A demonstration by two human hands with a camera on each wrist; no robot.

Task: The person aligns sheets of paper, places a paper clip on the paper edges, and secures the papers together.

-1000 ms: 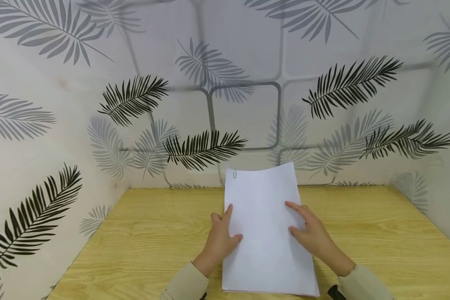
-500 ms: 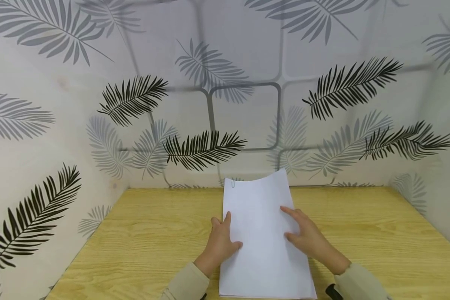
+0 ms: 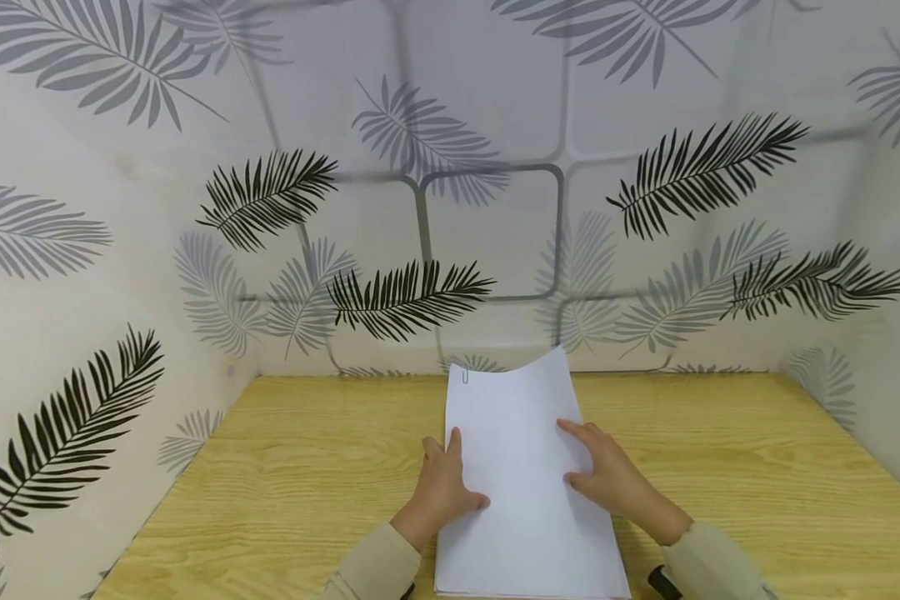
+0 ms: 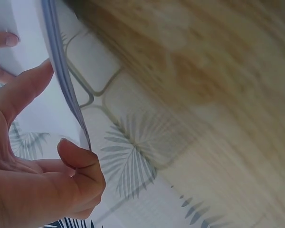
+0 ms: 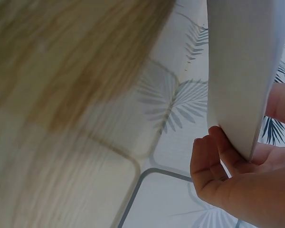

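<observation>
A thick stack of white paper is held tilted up between both hands. Its far edge curves, higher at the right corner. A small paper clip sits at the far left corner. My left hand grips the left edge, thumb on the top sheet and fingers at the side; in the left wrist view, the layered edge of the stack shows beside the hand. The right edge is gripped by my right hand. In the right wrist view, that hand has fingers behind the pale underside.
A wood-grain table extends to both sides of the stack. Behind it and at the sides stand pale walls or sheets patterned with leaves. Something dark shows near the right sleeve.
The stack has come down and slightly left in the head view, towards the person. Both hands have moved along with it, still gripping its edges.
</observation>
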